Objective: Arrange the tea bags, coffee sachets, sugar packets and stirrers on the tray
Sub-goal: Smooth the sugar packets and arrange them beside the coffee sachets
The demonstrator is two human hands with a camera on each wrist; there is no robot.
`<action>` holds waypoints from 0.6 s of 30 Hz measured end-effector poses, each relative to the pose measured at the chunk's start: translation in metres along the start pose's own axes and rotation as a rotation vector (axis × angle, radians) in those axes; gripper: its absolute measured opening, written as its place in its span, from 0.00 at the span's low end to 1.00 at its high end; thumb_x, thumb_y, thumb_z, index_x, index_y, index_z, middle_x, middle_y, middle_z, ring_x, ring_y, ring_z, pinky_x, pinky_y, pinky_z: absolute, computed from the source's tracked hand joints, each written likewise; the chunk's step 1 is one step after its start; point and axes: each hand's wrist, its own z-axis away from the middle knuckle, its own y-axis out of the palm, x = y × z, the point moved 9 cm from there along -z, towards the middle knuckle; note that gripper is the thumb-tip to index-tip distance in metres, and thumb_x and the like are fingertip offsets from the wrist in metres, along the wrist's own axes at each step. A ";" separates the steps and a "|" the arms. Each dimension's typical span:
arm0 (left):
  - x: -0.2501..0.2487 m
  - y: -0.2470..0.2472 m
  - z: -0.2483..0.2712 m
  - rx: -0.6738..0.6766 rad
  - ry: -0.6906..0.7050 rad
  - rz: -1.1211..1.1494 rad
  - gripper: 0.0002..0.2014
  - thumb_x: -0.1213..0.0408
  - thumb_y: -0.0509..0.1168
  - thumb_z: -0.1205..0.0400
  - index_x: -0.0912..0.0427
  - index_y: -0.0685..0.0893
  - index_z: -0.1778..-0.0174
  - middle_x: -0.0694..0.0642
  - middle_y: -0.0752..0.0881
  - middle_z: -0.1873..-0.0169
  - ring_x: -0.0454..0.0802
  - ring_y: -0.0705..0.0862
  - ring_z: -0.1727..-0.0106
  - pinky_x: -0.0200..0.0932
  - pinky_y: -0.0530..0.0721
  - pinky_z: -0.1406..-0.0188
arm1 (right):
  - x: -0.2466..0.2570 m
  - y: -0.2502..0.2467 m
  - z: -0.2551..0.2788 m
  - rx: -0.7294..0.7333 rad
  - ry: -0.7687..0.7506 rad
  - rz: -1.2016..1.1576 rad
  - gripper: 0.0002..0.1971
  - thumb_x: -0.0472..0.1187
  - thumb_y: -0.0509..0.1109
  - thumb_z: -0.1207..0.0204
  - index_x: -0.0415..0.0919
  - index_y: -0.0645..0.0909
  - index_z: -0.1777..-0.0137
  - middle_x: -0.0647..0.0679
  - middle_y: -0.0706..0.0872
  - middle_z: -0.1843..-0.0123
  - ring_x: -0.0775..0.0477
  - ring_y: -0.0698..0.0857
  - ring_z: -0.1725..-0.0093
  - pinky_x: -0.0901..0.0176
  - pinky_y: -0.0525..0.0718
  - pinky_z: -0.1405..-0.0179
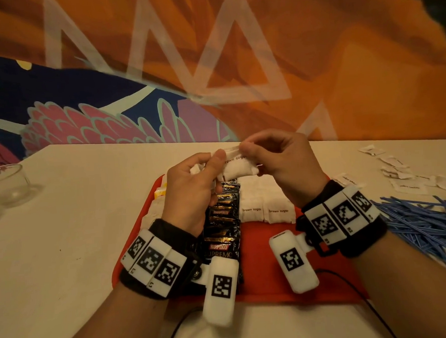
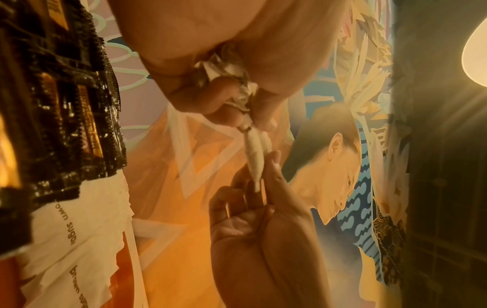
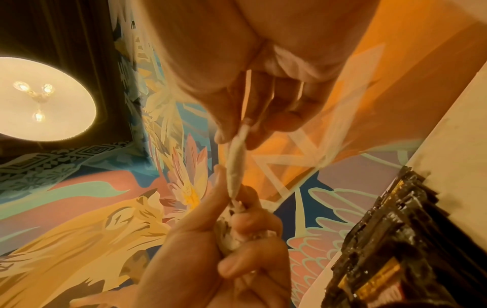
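Brown sugar packet [image 1: 238,165] held up in the air above the far end of the red tray [image 1: 273,278], long axis running left to right between both hands. Left hand [image 1: 191,189] pinching the packet's left end between thumb and fingertips, with more crumpled white packets [image 2: 226,73] bunched in its curled fingers. Right hand [image 1: 281,162] pinching the top right edge, thumb against forefinger, remaining fingers loosely curled. Both hands equally close, the packet bridging them.

Directly below: a column of black Kopiko coffee sachets [image 1: 221,221] down the tray's middle, and to its right, rows of brown sugar packets [image 1: 266,208] already laid flat. Probably next: down and slightly right, onto those rows.

Off the tray, to the right: loose sugar packets [image 1: 399,173] and a heap of blue stirrers [image 1: 423,224] on the table [image 1: 76,230]. Glass bowl [image 1: 5,184] far left.
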 end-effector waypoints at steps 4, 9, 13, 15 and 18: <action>-0.001 -0.002 0.000 -0.007 0.002 0.005 0.08 0.58 0.72 0.19 0.54 0.87 0.63 0.51 0.81 0.74 0.44 0.75 0.78 0.36 0.67 0.85 | 0.000 -0.001 0.001 0.021 0.010 0.074 0.04 0.38 0.80 0.27 0.44 0.89 0.54 0.48 0.91 0.62 0.52 0.85 0.66 0.56 0.81 0.71; 0.001 -0.002 0.001 -0.015 -0.021 0.006 0.10 0.58 0.73 0.19 0.52 0.88 0.68 0.52 0.82 0.74 0.44 0.75 0.78 0.35 0.68 0.85 | -0.005 0.003 0.003 0.136 0.069 0.289 0.06 0.41 0.82 0.31 0.40 0.90 0.59 0.46 0.90 0.67 0.52 0.85 0.69 0.58 0.81 0.72; 0.003 -0.001 0.002 -0.034 -0.077 0.058 0.13 0.57 0.72 0.19 0.56 0.86 0.69 0.53 0.80 0.74 0.45 0.74 0.79 0.32 0.66 0.87 | -0.013 -0.010 0.011 0.188 0.161 0.313 0.07 0.39 0.81 0.29 0.35 0.90 0.58 0.43 0.90 0.68 0.51 0.85 0.69 0.62 0.82 0.72; 0.002 -0.002 0.001 -0.039 -0.080 0.041 0.12 0.56 0.72 0.18 0.57 0.87 0.66 0.50 0.81 0.73 0.44 0.75 0.78 0.32 0.66 0.87 | -0.029 -0.020 0.013 0.172 0.254 0.354 0.08 0.38 0.82 0.30 0.35 0.88 0.56 0.43 0.89 0.69 0.51 0.85 0.70 0.59 0.83 0.70; 0.001 -0.004 0.002 -0.042 -0.092 0.030 0.11 0.55 0.71 0.18 0.58 0.87 0.61 0.48 0.81 0.73 0.43 0.76 0.75 0.33 0.66 0.86 | -0.058 -0.030 0.019 0.212 0.440 0.482 0.09 0.37 0.82 0.30 0.36 0.86 0.54 0.40 0.90 0.67 0.45 0.87 0.67 0.48 0.89 0.61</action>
